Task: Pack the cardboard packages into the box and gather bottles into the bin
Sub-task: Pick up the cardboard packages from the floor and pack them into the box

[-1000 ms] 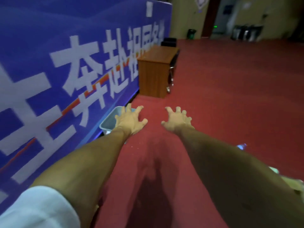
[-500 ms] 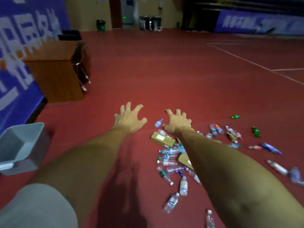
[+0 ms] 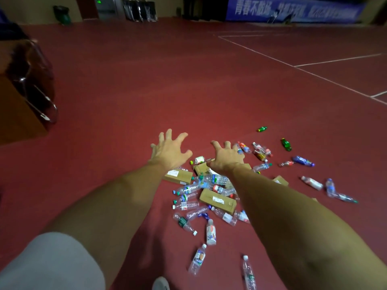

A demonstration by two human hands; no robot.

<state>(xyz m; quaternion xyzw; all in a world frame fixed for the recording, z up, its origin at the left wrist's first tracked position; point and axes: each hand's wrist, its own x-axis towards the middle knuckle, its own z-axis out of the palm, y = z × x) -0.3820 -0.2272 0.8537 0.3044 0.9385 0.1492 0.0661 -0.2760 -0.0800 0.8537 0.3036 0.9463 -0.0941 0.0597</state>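
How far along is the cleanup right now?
Nothing looks done: bottles and cardboard packages lie scattered on the floor; no box or bin in view. In hand: nothing; left hand and right hand are spread, empty, out toward the pile. Everything remains.

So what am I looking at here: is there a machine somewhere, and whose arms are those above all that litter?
No machine here: a person wears one wide-angle camera on the head, looking forward and down, so the two bare arms are the wearer's own. The left hand and right hand are stretched out with fingers spread, holding nothing. Below them, on the dark red sports floor, lie many clear plastic bottles, a few green bottles and several brown cardboard packages with white labels. The job is to pack the packages into a box and the bottles into a bin; neither container shows in this view. A brown wooden desk stands at the left.
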